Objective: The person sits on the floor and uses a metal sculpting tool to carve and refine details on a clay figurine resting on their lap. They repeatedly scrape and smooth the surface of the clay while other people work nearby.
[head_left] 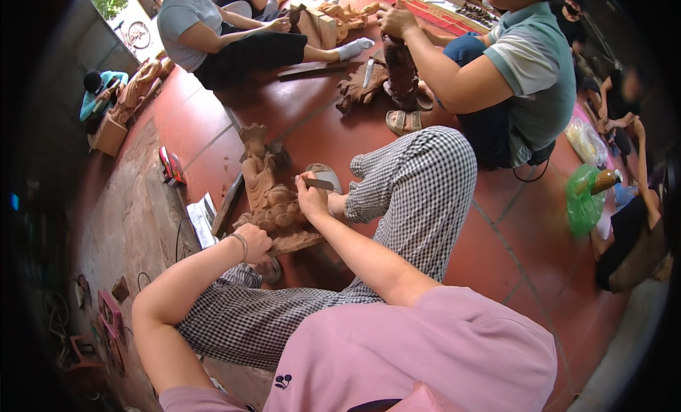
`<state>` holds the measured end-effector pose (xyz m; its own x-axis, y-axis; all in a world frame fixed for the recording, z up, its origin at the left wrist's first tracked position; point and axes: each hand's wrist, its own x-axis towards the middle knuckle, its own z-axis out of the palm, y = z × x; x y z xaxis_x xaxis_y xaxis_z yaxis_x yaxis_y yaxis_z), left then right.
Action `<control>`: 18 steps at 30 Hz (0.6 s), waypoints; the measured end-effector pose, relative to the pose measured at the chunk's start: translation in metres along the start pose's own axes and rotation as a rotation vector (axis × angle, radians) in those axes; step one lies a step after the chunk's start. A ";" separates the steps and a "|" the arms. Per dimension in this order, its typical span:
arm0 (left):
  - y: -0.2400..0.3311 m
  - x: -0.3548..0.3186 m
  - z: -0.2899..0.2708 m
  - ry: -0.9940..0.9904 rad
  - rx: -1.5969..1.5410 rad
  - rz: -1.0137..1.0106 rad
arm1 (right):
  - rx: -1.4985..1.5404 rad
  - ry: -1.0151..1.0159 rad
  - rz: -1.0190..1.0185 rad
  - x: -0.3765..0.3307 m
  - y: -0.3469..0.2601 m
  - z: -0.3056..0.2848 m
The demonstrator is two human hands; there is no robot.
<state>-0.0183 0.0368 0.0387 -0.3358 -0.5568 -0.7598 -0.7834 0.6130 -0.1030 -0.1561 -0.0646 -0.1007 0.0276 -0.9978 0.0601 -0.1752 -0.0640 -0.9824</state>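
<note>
Fingers of right hand [311, 201] are wrapped round flat tool [321, 184]; wooden statue [261, 179], left of frame centre, is touched at base by left hand [252, 242], grip unclear. Smoothing step, seemingly; controlled strokes needed next.

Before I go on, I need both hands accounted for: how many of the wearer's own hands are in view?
2: the left hand at the base of the wooden carving, and the right hand beside it, gripping a flat brown tool. Neither is fully hidden.
</note>
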 end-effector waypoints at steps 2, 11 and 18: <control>0.005 -0.001 0.001 -0.026 -0.014 0.000 | -0.002 -0.027 0.031 -0.004 -0.005 -0.003; 0.003 0.003 0.007 -0.008 -0.115 0.006 | 0.036 0.072 -0.113 -0.010 -0.030 -0.013; -0.001 0.003 -0.011 -0.105 -0.101 0.052 | 0.070 0.082 -0.152 -0.020 -0.032 -0.012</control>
<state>-0.0241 0.0285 0.0436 -0.3249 -0.4603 -0.8262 -0.8164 0.5774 -0.0007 -0.1630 -0.0424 -0.0688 -0.0323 -0.9749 0.2204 -0.1058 -0.2159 -0.9707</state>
